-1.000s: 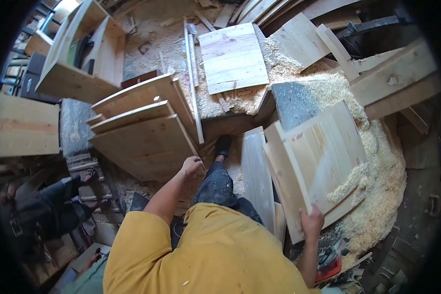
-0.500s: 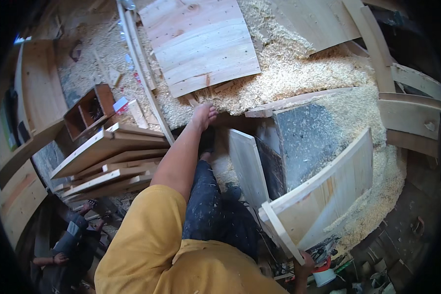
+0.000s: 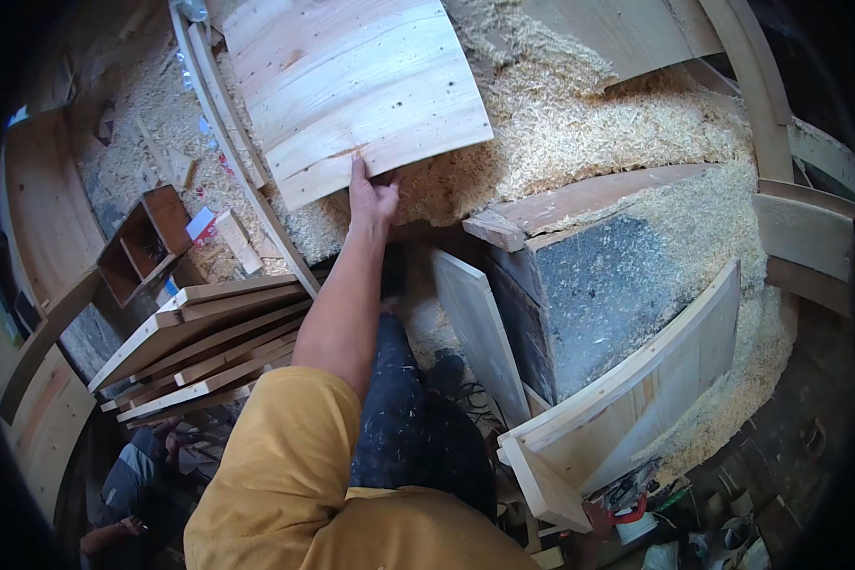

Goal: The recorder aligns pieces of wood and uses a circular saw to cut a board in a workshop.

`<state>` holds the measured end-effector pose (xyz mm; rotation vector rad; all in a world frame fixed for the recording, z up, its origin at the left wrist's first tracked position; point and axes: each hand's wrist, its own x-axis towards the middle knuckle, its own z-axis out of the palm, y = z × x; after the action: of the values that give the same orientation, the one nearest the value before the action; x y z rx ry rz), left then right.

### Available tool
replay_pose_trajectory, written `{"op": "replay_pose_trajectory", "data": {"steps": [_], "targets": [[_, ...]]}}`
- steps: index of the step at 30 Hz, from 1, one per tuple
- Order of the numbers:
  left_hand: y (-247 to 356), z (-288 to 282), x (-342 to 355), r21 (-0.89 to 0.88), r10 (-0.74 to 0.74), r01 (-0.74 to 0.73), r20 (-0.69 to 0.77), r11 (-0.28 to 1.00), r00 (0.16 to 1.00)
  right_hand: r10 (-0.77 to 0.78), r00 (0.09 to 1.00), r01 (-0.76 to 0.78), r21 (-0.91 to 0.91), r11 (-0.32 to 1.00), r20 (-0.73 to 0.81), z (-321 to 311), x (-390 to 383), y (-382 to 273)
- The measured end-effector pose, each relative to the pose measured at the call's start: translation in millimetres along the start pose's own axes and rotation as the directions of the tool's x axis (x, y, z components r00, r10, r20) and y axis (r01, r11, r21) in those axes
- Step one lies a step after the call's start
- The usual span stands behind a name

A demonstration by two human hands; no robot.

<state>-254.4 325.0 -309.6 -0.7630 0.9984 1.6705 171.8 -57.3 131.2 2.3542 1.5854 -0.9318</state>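
Note:
My left hand [image 3: 372, 199] grips the near edge of a pale plywood panel [image 3: 370, 90], thumb on top and fingers underneath. Wood shavings lie under and beside that panel. Low on the right, my right hand [image 3: 598, 520] is dim and partly hidden at the lower end of a short wooden board [image 3: 548, 486]; its fingers seem closed on that end. The short board meets the left end of a long upright wooden panel [image 3: 651, 380]. Another narrow panel [image 3: 480, 328] leans against a dark, scuffed box-like block [image 3: 603, 280].
Several boards [image 3: 209, 351] are stacked at my left beside a wooden compartment box [image 3: 142, 245]. Long strips [image 3: 233, 152] run along the shavings [image 3: 579, 123]. Another person's arm [image 3: 114, 532] shows at lower left. A white bucket [image 3: 636, 525] and scraps lie at lower right.
My left hand has reached forward and taken hold of the plywood panel's near edge. The short board by my right hand has turned, showing more of its broad face.

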Motion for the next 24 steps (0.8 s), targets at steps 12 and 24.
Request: {"op": "replay_pose_trajectory", "data": {"steps": [12,24], "targets": [[122,104,-131,-0.176,0.313,-0.276,0.238,0.945,0.92,-0.116,0.987,0.107,-0.084,0.991,-0.11,-12,-8,19],[176,95,-261,0.309,0.182,-0.289,0.331,0.906,0.926,-0.104,0.984,0.109,0.03,0.994,-0.146,-30,-31,30]]}}
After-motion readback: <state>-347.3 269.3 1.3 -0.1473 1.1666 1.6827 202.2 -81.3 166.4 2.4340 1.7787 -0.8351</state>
